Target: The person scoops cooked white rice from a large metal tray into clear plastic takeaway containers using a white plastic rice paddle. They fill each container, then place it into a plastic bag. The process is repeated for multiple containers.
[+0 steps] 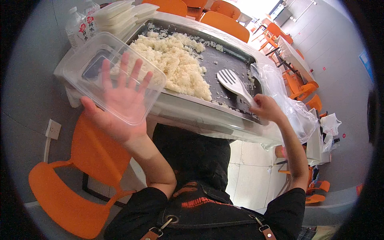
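Observation:
My left hand (124,99) is palm up with its fingers spread, under a clear plastic container (150,97) that rests on it; the fingers show through the plastic. My right hand (265,108) grips the handle of a white slotted spoon (232,82), whose head is over the bare right part of a large metal tray (228,61). Cooked white rice (177,64) is heaped in the tray's left part, and loose grains are scattered on its bottom and along its edges.
Stacked plastic containers (115,15) and water bottles (76,27) stand at the back left. Clear plastic bags (288,105) lie right of the tray. An orange chair (96,150) is close at my left; more orange chairs (225,25) stand beyond the table.

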`<act>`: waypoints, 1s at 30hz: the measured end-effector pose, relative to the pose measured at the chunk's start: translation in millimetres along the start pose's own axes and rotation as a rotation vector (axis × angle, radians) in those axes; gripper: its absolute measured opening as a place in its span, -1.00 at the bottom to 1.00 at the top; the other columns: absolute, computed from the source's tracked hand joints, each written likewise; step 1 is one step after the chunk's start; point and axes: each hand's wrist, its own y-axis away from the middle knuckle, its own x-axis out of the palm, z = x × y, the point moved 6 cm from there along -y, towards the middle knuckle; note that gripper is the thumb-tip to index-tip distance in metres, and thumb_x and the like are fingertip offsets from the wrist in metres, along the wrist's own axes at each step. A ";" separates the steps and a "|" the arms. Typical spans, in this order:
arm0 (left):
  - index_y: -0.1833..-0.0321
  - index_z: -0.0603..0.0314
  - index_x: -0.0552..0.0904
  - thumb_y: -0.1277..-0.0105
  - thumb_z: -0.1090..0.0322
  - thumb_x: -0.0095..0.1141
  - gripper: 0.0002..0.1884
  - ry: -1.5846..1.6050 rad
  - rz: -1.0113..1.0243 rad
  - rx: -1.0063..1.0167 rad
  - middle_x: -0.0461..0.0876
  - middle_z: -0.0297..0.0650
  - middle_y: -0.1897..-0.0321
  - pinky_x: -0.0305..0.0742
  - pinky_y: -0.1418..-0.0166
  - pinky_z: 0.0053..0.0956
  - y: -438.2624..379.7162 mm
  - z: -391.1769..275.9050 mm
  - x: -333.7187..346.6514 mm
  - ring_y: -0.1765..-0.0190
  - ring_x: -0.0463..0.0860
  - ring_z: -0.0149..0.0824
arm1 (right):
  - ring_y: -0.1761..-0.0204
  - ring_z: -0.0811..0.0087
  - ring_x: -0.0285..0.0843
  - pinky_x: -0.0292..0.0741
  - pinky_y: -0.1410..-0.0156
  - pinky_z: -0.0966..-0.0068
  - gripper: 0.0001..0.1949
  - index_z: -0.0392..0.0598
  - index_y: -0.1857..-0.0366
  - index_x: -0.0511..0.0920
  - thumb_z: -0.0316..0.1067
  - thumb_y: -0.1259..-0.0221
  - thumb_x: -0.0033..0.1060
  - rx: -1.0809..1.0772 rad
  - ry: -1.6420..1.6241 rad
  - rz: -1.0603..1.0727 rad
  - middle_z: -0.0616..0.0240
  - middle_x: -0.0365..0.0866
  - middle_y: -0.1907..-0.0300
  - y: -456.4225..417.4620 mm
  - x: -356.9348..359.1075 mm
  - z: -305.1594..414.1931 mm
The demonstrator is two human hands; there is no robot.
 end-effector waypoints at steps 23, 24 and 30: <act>-0.52 0.16 -0.01 -0.08 -0.38 0.15 0.10 -0.049 -0.010 -0.017 -0.02 0.26 -0.45 -0.14 -0.47 0.36 -13.2 7.7 -14.8 -0.49 -0.01 0.30 | 0.44 0.61 0.41 0.41 0.26 0.51 -0.69 -0.27 0.17 0.67 -0.22 -0.14 0.37 -0.232 -0.288 -0.139 0.36 0.60 0.51 -107.8 12.8 106.7; -0.50 0.14 0.06 -0.11 -0.39 0.13 0.04 -0.026 -0.012 -0.031 0.01 0.23 -0.46 -0.13 -0.48 0.36 -13.8 11.9 -18.8 -0.49 0.03 0.27 | 0.44 0.62 0.41 0.41 0.26 0.52 -0.69 -0.27 0.18 0.67 -0.22 -0.14 0.37 -0.222 -0.294 -0.149 0.37 0.60 0.51 -105.6 12.2 102.6; -0.50 0.15 0.04 -0.15 -0.29 0.16 0.00 -0.051 -0.070 -0.144 0.12 0.15 -0.38 0.13 -0.39 0.28 -20.1 38.7 -26.9 -0.43 0.18 0.17 | 0.37 0.65 0.48 0.44 0.22 0.58 -0.70 -0.26 0.14 0.68 -0.25 -0.17 0.37 -0.255 -0.358 -0.239 0.40 0.66 0.42 -96.0 -19.3 75.4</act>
